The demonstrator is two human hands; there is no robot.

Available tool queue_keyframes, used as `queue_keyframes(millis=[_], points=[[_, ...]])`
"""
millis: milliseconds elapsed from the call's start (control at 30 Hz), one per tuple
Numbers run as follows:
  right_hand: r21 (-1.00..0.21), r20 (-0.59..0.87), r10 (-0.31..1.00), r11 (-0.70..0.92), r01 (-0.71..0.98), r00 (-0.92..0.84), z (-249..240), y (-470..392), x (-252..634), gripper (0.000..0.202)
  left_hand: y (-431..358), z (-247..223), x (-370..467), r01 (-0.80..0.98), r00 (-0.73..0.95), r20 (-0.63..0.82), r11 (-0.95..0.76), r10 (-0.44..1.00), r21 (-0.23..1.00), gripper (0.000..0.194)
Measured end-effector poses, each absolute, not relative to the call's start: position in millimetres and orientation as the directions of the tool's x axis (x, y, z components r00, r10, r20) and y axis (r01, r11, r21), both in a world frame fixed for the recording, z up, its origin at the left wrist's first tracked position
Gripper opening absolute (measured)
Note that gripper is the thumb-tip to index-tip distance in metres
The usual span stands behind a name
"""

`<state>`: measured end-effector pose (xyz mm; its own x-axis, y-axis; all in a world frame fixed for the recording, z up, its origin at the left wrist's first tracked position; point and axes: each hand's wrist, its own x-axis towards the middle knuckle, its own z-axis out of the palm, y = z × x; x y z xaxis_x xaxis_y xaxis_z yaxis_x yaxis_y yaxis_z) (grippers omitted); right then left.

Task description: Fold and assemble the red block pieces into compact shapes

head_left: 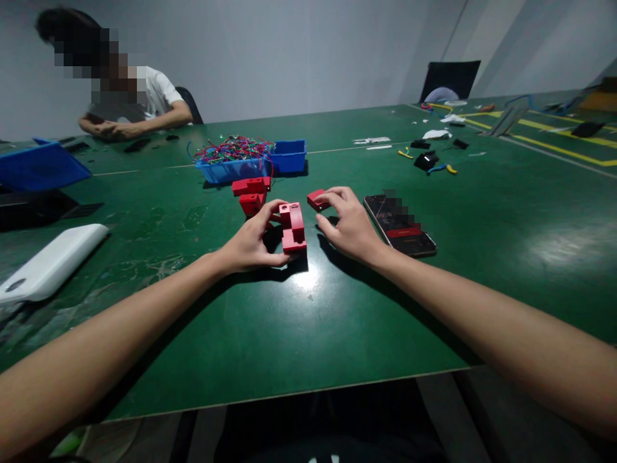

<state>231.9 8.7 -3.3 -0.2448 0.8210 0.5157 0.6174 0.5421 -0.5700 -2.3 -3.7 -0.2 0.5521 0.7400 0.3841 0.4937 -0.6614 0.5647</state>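
My left hand (250, 244) is closed around the sides of a red block (293, 225) with a curved cutout and a stepped lower end. Thumb and fingers press on its left edge and ends, just over the table. My right hand (354, 225) is at a smaller red block (315, 198). Its index fingertip reaches that block, while the thumb stays apart below it. Beyond my left hand, two more red pieces lie close together: a long one (250, 186) and a shorter one (251, 204).
Blue bins stand behind, one (231, 170) heaped with coloured wires, another (289, 156) beside it. A phone (400, 225) lies right of my right hand. Pliers (442, 168) and black scraps lie farther back. At left is a white device (53, 263). A person (159, 96) sits across the table.
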Motion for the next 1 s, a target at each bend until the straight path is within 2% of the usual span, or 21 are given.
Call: queue_keyframes(millis=[67, 200, 267, 400, 500, 567, 800, 1000], points=[[-0.437, 0.467, 0.826, 0.526, 0.73, -0.316, -5.0, 6.8, 232.2, 0.039, -3.8, -0.5, -2.1, 0.494, 0.554, 0.382, -0.661, 0.74, 0.565, 0.088], [-0.318, 0.21, 0.89, 0.453, 0.833, -0.404, -5.4, 4.1, 230.2, 0.057, -4.2, -1.4, -2.7, 0.498, 0.558, 0.39, -0.671, 0.733, 0.549, 0.087], [-0.264, 0.147, 0.893, 0.45, 0.853, -0.426, -3.0, 3.8, 230.1, 0.064, -4.3, -1.8, -3.1, 0.5, 0.556, 0.395, -0.674, 0.731, 0.543, 0.087], [-0.141, 0.18, 0.877, 0.472, 0.871, -0.446, 4.1, 3.6, 233.3, 0.073, -3.7, -2.4, -3.3, 0.5, 0.55, 0.386, -0.662, 0.74, 0.558, 0.088], [-0.066, 0.216, 0.849, 0.506, 0.86, -0.483, 6.3, 2.9, 236.8, 0.072, -3.4, -2.5, -2.7, 0.496, 0.55, 0.389, -0.664, 0.739, 0.559, 0.088], [-0.069, 0.213, 0.848, 0.509, 0.858, -0.486, 4.9, 2.9, 238.5, 0.069, -3.5, -2.1, -2.2, 0.496, 0.551, 0.389, -0.665, 0.738, 0.558, 0.088], [-0.202, 0.138, 0.908, 0.417, 0.886, -0.395, -4.3, 12.9, 235.5, 0.059, -3.9, -1.8, -0.6, 0.493, 0.554, 0.388, -0.665, 0.737, 0.56, 0.087], [-0.183, 0.168, 0.894, 0.442, 0.878, -0.415, -0.9, 19.6, 230.3, 0.054, -3.8, -2.6, 1.1, 0.5, 0.548, 0.396, -0.668, 0.737, 0.551, 0.088]])
